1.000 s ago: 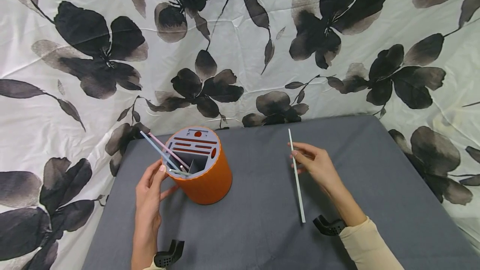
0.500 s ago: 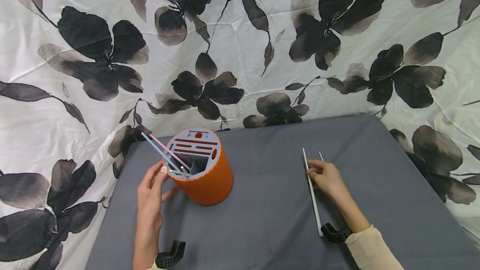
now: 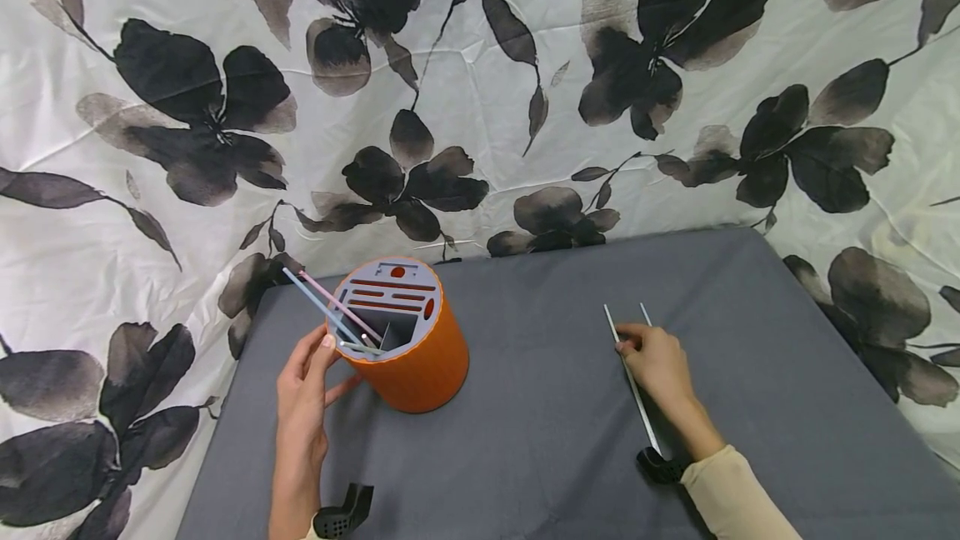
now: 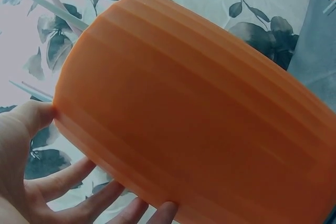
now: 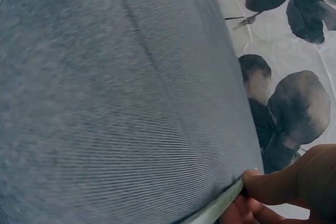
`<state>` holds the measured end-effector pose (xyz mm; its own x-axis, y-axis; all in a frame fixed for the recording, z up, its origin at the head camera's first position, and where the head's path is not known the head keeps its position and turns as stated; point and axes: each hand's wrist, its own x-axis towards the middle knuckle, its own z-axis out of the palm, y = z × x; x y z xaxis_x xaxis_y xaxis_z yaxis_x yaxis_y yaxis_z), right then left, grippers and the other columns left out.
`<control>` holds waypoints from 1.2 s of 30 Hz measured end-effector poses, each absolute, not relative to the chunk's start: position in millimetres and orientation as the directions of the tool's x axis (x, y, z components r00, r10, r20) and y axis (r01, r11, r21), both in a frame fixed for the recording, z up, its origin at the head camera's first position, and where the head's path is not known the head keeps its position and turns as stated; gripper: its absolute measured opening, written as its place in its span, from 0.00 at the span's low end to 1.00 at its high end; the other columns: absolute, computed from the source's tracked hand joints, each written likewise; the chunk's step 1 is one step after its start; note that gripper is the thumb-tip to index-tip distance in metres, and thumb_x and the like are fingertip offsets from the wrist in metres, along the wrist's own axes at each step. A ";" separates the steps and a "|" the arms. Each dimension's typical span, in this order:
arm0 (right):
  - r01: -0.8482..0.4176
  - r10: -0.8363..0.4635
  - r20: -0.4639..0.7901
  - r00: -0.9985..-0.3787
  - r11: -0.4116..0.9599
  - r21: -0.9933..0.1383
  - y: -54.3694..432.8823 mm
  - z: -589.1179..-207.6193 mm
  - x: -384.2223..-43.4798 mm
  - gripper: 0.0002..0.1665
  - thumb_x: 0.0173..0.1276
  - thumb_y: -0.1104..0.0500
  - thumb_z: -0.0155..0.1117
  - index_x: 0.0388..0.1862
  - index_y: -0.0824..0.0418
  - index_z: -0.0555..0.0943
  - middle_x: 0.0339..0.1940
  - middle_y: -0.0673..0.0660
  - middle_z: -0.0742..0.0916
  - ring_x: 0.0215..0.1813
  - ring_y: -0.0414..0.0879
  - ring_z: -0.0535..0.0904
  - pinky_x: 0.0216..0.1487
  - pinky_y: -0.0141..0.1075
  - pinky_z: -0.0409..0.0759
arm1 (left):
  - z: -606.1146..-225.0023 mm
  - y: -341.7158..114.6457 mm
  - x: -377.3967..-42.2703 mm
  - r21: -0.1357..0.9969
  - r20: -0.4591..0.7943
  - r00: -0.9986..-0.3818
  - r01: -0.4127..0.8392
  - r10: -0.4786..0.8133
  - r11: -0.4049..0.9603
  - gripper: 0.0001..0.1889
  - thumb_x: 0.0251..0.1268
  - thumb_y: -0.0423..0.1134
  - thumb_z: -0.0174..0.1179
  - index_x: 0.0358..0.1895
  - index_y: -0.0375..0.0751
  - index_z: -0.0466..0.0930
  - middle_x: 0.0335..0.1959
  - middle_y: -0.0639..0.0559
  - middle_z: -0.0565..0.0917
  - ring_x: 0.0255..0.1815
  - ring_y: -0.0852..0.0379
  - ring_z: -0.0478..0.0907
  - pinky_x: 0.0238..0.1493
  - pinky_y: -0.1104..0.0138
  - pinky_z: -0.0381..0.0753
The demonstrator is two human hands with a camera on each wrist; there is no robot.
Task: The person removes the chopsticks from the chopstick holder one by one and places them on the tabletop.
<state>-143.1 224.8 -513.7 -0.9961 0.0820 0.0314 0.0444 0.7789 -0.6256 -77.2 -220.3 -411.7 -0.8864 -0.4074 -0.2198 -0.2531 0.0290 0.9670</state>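
On the left of the head view stands an orange pen holder (image 3: 416, 377) with a lilac slotted top; a blue stick (image 3: 311, 297) and a pink stick (image 3: 330, 297) lean out of it. My left hand (image 3: 300, 407) holds its near left side, thumb at the rim and fingers spread along the wall, as the left wrist view shows. My right hand (image 3: 660, 365) pinches a long thin pale stick (image 3: 636, 394) between thumb and fingers, close over the table. The far tip of a second pale stick (image 3: 646, 314) shows beyond the knuckles, the rest hidden by the hand.
A grey cloth covers the table (image 3: 525, 407). Behind it hangs a white curtain (image 3: 465, 107) with dark flower prints. Black wrist cameras sit on the left wrist (image 3: 345, 511) and the right wrist (image 3: 660, 467).
My right hand has moved right and slightly nearer with the pale stick. A second stick's tip has come into view beyond that hand. The left hand and pen holder stay nearly still.
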 end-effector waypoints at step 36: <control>-0.467 -0.327 0.381 -0.865 0.246 -0.849 167.0 -487.2 -138.1 0.29 0.71 0.67 0.70 0.69 0.55 0.76 0.65 0.61 0.81 0.64 0.45 0.79 0.60 0.34 0.86 | -411.1 -223.6 -76.3 0.968 -0.220 -0.887 -0.249 -0.406 0.018 0.26 0.79 0.57 0.56 0.72 0.53 0.74 0.62 0.58 0.78 0.57 0.64 0.80 0.44 0.68 0.91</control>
<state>-138.1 167.0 -487.2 -0.8649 -0.3272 0.3806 -0.4669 0.2465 -0.8492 -76.3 -223.6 -411.1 -0.8868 -0.4063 -0.2204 -0.2488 0.0175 0.9684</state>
